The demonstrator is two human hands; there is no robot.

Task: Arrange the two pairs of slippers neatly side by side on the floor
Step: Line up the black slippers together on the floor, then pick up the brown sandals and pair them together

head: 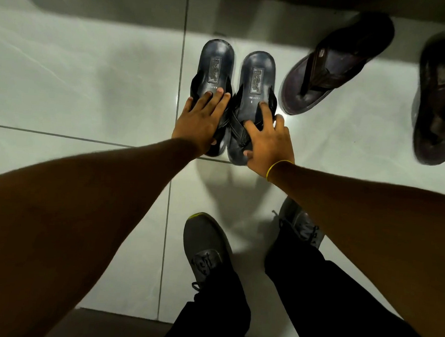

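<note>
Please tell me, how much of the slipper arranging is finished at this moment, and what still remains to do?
About half. Done: the two black slippers lie close together and parallel. In hand: the left hand and right hand rest flat on them, one on each. Left: the brown pair is apart, one brown slipper lying slanted, the other brown slipper near the right edge.

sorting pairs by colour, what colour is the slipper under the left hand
Black, with an embossed heel label; the slipper shows best in the head view.
</note>
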